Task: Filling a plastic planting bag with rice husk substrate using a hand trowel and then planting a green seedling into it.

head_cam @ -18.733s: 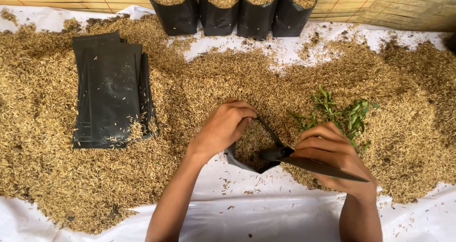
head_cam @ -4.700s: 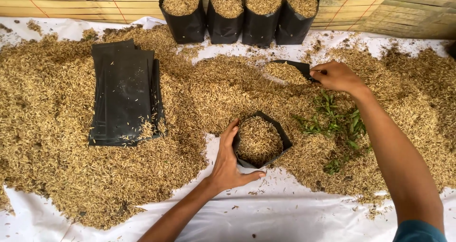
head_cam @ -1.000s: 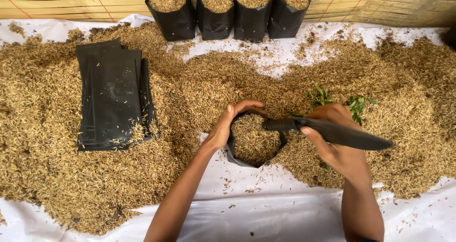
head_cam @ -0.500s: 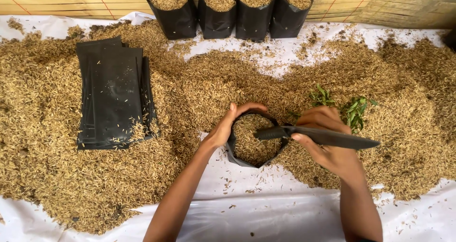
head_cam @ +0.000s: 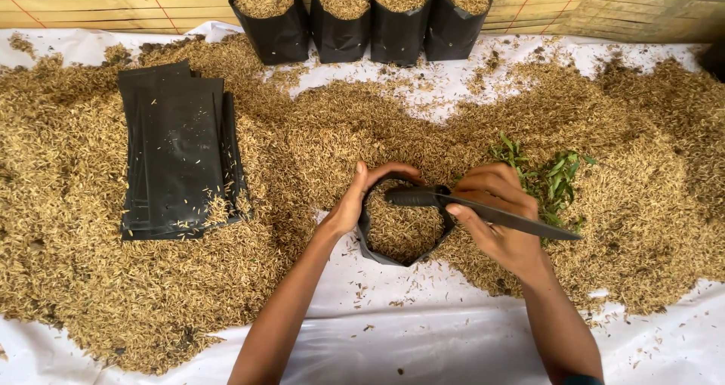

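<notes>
Now right hand (head_cam: pixel 502 219) lower — knife (head_cam: pixel 476 209) across bag (head_cam: pixel 400 230)

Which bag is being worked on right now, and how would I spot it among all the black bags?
Start at the white sheet strewn with husks. Near its middle sits a small black bag, its rim held open by the left hand, while the right hand holds a dark tool over it. Unlike the four filled bags in the back row or the flat stack, it stands alone between both hands.

Four filled black plastic grow bags (head_cam: pixel 362 15) stand in a row at the far edge. A flat stack of empty black plastic bags (head_cam: pixel 177 154) lies at left. One open husk-filled black bag (head_cam: pixel 400 230) sits centre, between both hands.
</notes>
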